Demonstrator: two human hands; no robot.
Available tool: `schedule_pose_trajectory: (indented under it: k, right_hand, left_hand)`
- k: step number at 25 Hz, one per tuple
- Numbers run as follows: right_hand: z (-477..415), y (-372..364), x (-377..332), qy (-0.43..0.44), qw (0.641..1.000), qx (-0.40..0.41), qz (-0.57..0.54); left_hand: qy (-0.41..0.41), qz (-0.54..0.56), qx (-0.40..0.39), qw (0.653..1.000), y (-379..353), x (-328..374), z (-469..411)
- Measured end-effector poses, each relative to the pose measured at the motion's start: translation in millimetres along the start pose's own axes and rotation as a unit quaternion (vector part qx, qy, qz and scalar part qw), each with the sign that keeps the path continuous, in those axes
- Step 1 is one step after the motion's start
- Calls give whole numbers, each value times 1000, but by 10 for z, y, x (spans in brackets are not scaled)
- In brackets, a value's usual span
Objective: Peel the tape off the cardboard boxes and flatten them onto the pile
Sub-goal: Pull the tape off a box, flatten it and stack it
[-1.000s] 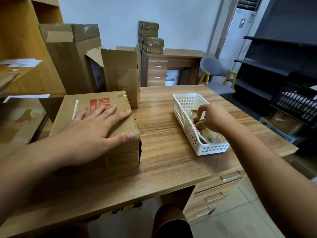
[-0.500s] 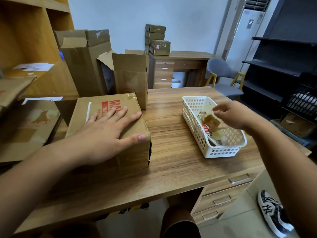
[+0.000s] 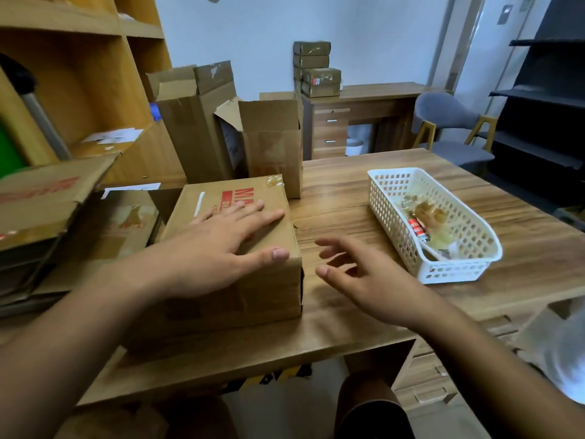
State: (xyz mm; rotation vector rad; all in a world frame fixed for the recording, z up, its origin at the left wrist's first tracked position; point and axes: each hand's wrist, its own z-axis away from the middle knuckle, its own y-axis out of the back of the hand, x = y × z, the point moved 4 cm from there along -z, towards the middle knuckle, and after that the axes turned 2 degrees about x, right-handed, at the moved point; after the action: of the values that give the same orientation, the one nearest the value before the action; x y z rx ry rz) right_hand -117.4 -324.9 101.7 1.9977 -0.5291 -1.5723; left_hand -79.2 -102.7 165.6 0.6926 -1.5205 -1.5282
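Step in hand: we're guessing this is the hunt for a tape edge on the cardboard box (image 3: 253, 299); the peeling itself isn't happening yet.
Left hand (image 3: 205, 248): we're pressing it flat on the box top with fingers straight and spread, thumb at the near right edge, gripping nothing.
Right hand (image 3: 357, 274): we're hovering it over the worktop (image 3: 348, 191) just beside the box's right side, fingers loose and spread, empty.
Doing it well: we're thinking pin the box with the left hand, pick up a tape corner with a right fingernail, then pull low and slow along the seam so the cardboard isn't tearing. Scraps are probably going in the white basket (image 3: 456, 274), which is holding crumpled tape (image 3: 427, 213).
Where it's sitting: closed, near the worktop's front edge towards the left, with the basket near the right edge.
How it's looking: brown and worn, red print on top, a crinkled tape scrap (image 3: 274, 180) at the far right corner, and maybe tape on the front face, but that part's blurry.
Pile (image 3: 47, 198): flattened cardboard is lying off the worktop's left edge.
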Motion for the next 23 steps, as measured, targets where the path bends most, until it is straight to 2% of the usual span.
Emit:
schedule_pose_trajectory:
  k: [3,9,11,15,17,20,23]
  right_hand:
    - [74,-331,85,-21,991,-62,-113]
    - [178,-487,119,1,957,-97,-273]
    - [182,-433,134,8,960,-76,-269]
    - [7,-95,215,-8,975,55,-214]
    - [-166,25,205,-18,976,91,-198]
    - [-470,75,172,-38,979,97,-177]
    - [-611,46,167,-59,977,78,-192]
  left_hand:
    - [-13,31,24,999,33,-47,83]
    - [-66,50,18,996,59,-47,207]
    - [-104,51,22,993,83,-46,225]
    - [-156,10,45,987,132,-110,269]
    - [-170,-9,66,983,144,-164,304]
    - [-167,0,86,982,172,-253,362]
    - [-115,74,57,989,180,-303,446]
